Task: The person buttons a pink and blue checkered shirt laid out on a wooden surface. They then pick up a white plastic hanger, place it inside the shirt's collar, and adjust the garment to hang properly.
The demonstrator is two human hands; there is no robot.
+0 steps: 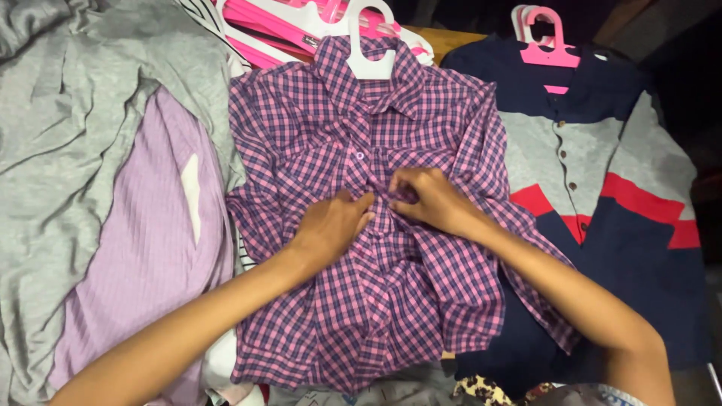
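1. plaid cotton, pink and navy: the checked shirt (376, 248) lies flat at centre frame, front up, on a white hanger (370, 45) at twelve o'clock.
2. left hand (331, 225) presses open-palmed on the placket, pinning the cloth.
3. right hand (429, 201) pinches the front edge, fingers curled, seemingly at a button.
4. striped cardigan (602, 173) sits at three o'clock, lilac top (150, 240) and grey fabric (68, 143) at nine, pink hangers (278, 26) at eleven.
5. surface buried under clothes; room dark.
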